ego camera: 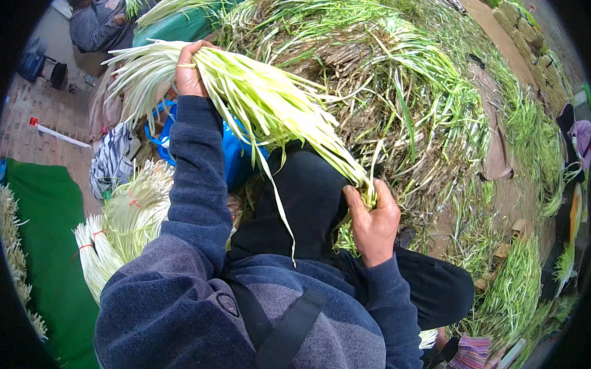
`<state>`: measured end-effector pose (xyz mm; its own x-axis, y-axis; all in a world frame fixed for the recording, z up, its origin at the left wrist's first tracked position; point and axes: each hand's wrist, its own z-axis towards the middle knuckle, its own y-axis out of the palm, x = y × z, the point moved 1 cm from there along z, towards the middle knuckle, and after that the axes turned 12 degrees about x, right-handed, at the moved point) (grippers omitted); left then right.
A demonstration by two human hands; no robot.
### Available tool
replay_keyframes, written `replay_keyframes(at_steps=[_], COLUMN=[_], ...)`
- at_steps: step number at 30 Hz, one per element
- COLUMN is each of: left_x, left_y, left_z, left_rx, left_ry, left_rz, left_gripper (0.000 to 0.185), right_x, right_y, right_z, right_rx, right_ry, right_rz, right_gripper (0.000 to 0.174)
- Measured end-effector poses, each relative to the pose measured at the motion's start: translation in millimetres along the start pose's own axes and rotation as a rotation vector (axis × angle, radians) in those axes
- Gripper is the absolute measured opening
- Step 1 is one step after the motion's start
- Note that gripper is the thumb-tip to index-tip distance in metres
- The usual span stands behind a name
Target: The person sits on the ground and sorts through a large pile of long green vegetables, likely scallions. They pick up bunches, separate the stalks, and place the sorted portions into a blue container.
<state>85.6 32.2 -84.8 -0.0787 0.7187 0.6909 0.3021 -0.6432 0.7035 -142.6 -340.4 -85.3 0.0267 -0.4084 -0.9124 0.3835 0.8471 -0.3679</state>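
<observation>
A long bunch of pale yellow-green leafy stalks (274, 101) lies slantwise above my knee. My left hand (191, 72) is closed round it near its whiter end, which fans out to the upper left. At the narrow lower right end, the thumb and fingers of my right hand (373, 211) grip the gathered tips. One loose leaf hangs from the bunch over my dark trousers. Below my left forearm lie pale bundles (140, 213) tied with red bands. Behind the bunch, a blue plastic bag (235, 153) is partly hidden.
A large heap of green leaves and brown debris (357, 89) spreads ahead. A green cloth (49, 254) covers floor at left, with more bundles (15, 248) along its edge. One person (103, 24) sits at upper left holding stalks. A striped cloth (112, 161) lies near the tied bundles.
</observation>
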Motion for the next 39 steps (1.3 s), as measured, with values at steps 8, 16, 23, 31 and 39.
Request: replay_keyframes(at_steps=[8,16,23,31,39], left_x=[7.4,7.0,-1.4,-11.7,-13.1], left_y=[9.9,9.0,11.5,22.8,33.2], left_z=[-7.7,-12.9,-15.3,-26.0,-30.2], left_rx=[-0.03,0.031,0.031,0.082,0.064], left_ry=[0.078,0.085,0.122,0.056,0.075], left_rz=[-0.008,-0.005,-0.008,-0.123,-0.172], left_gripper=[0.022,0.021,0.02,0.019,0.016], right_x=[-9.6,-16.2,-31.9,-43.5,-82.8], right_y=[3.8,-10.4,-27.8,-71.7,-9.2], right_z=[-10.5,11.7,22.6,48.4,45.4], right_rx=[0.049,-0.369,-0.371,-0.28,-0.246], right_ry=[-0.161,0.385,0.684,0.33,-0.017], right_rz=[-0.194,0.291,0.915,1.346,0.133], right_gripper=[0.019,0.007,0.009,0.018,0.015])
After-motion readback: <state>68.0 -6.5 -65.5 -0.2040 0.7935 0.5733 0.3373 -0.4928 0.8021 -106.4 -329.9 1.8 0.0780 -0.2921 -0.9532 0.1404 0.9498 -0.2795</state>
